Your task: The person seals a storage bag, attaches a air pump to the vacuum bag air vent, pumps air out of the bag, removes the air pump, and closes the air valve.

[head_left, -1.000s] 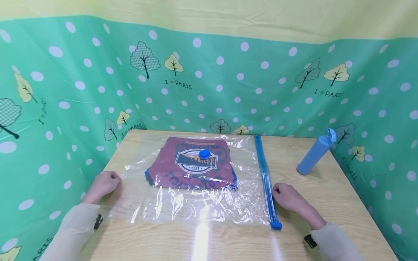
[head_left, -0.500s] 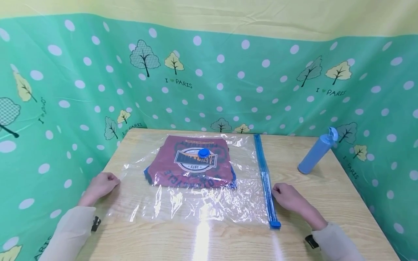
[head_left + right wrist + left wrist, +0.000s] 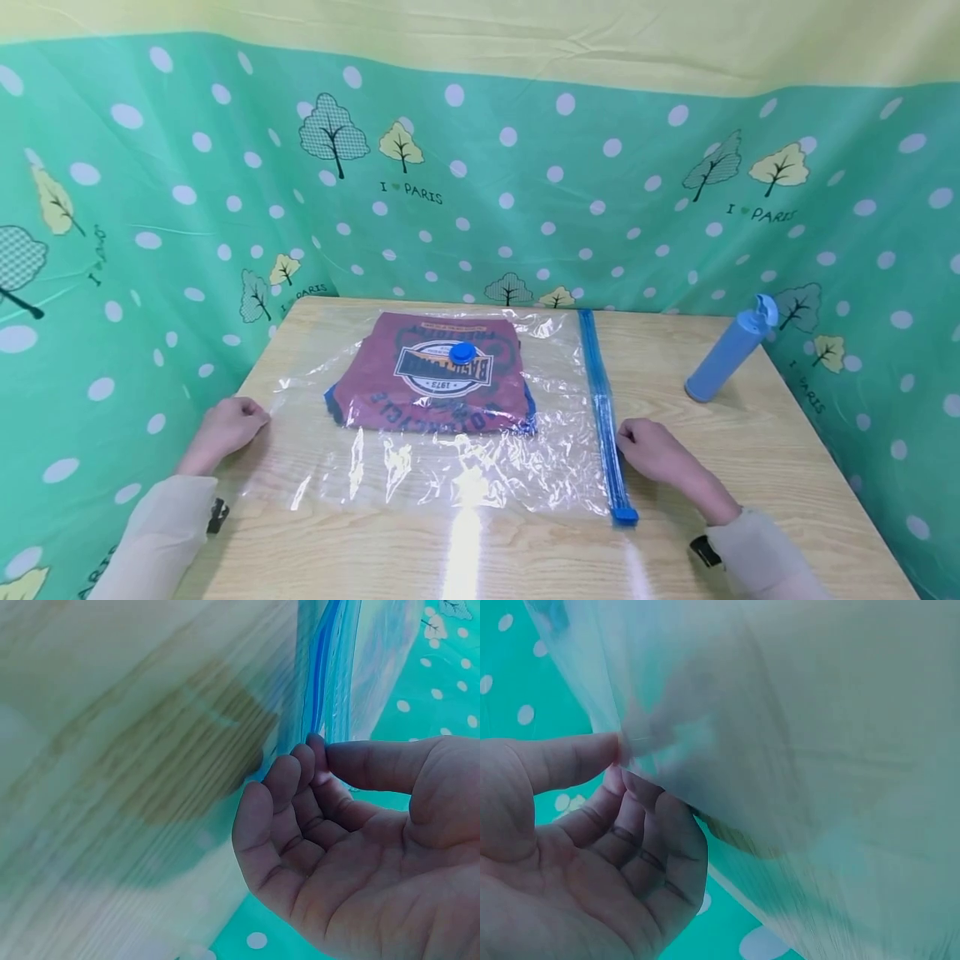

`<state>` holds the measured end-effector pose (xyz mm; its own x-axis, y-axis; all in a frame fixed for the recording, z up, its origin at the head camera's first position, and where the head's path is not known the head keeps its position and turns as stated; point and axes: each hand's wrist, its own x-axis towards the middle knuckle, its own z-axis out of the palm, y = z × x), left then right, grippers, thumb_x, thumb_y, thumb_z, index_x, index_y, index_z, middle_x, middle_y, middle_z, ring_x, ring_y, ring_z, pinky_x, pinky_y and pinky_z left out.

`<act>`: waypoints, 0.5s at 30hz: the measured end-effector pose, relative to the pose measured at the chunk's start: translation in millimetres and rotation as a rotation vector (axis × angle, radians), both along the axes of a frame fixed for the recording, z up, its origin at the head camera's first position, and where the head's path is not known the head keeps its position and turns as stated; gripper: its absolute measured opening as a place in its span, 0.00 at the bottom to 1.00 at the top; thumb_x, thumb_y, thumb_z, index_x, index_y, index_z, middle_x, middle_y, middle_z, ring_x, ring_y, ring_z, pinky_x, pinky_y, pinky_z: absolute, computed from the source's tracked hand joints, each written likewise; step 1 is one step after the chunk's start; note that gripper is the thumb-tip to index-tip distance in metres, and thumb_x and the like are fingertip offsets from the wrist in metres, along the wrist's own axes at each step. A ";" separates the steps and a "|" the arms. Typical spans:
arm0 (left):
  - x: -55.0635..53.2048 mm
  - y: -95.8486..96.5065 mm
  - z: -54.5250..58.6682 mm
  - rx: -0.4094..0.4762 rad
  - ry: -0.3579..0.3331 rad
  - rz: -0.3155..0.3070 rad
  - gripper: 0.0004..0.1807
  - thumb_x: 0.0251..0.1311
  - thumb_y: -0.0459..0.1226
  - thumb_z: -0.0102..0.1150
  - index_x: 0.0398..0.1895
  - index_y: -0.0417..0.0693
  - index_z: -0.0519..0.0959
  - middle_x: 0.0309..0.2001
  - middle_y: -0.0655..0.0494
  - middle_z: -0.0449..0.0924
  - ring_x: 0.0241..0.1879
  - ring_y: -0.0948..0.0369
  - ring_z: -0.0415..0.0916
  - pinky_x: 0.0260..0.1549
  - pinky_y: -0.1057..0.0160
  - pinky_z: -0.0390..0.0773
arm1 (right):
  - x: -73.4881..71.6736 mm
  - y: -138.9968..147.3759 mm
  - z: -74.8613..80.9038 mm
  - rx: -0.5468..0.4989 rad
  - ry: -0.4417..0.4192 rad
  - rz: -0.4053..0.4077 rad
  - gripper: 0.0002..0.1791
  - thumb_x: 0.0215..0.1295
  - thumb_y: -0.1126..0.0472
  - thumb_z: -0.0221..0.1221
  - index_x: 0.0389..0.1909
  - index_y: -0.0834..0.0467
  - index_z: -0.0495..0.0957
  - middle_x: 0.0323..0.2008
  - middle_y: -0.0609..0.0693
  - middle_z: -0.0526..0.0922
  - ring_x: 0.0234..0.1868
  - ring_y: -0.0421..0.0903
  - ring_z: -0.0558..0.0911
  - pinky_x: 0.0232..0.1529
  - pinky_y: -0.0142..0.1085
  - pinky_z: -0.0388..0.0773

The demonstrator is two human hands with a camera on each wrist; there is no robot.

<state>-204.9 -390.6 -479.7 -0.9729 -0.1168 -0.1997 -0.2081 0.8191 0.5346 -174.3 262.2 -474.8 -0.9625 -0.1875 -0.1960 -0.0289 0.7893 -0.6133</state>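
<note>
A clear plastic vacuum storage bag point(image 3: 300, 467) lies flat across the table, with a folded maroon printed T-shirt point(image 3: 360, 392) inside. A round blue valve cap point(image 3: 462, 353) sits over the shirt's print. Along the bag's right side runs a blue zip strip point(image 3: 596, 367), with a blue slider point(image 3: 625, 517) at its near end. My left hand point(image 3: 228, 429) pinches the bag's left edge; in the left wrist view the thumb and fingertips meet on the clear film point(image 3: 727, 697). Thumb and index finger of my right hand point(image 3: 660, 454) pinch the bag's edge at the zip strip.
A blue cylindrical bottle-shaped pump point(image 3: 720, 358) with a flip top stands at the right of the wooden table point(image 3: 375, 558). A green dotted curtain point(image 3: 480, 217) hangs around the back and both sides.
Both hands have shifted slightly to the left, and the bag with the shirt has slid left with them. Both pinches stay in place, and the blue pump stands where it was.
</note>
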 end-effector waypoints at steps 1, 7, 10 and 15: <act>0.3 -0.8 -0.4 0.001 0.002 0.000 0.15 0.72 0.35 0.53 0.44 0.26 0.78 0.31 0.45 0.77 0.33 0.51 0.74 0.29 0.58 0.74 | 0.0 -1.0 0.7 -0.004 0.000 0.003 0.14 0.78 0.67 0.51 0.28 0.60 0.74 0.22 0.50 0.71 0.24 0.46 0.71 0.26 0.37 0.69; -1.4 -7.4 -1.5 0.005 0.011 0.016 0.15 0.72 0.35 0.53 0.45 0.25 0.77 0.30 0.46 0.77 0.32 0.51 0.74 0.28 0.57 0.74 | -0.3 -8.1 -0.1 -0.004 0.007 0.006 0.14 0.79 0.67 0.52 0.29 0.60 0.75 0.22 0.50 0.71 0.24 0.46 0.71 0.26 0.38 0.69; -2.3 -11.8 -3.1 0.004 0.004 0.016 0.15 0.72 0.35 0.52 0.45 0.25 0.76 0.30 0.46 0.76 0.32 0.50 0.73 0.28 0.57 0.74 | -0.5 -12.0 -2.2 -0.001 0.010 0.006 0.13 0.78 0.67 0.52 0.29 0.60 0.75 0.23 0.50 0.71 0.25 0.46 0.71 0.26 0.38 0.69; -2.2 -17.9 -4.2 0.006 -0.015 0.032 0.15 0.72 0.33 0.50 0.46 0.25 0.76 0.30 0.45 0.76 0.32 0.50 0.73 0.28 0.57 0.74 | -1.7 -18.4 -4.8 0.011 0.017 0.010 0.13 0.78 0.67 0.53 0.28 0.59 0.75 0.22 0.50 0.71 0.25 0.46 0.71 0.26 0.38 0.69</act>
<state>-207.1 -408.6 -484.0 -0.9656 -0.1463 -0.2151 -0.2420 0.8086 0.5363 -176.1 243.8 -479.6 -0.9639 -0.1951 -0.1814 -0.0474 0.7955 -0.6041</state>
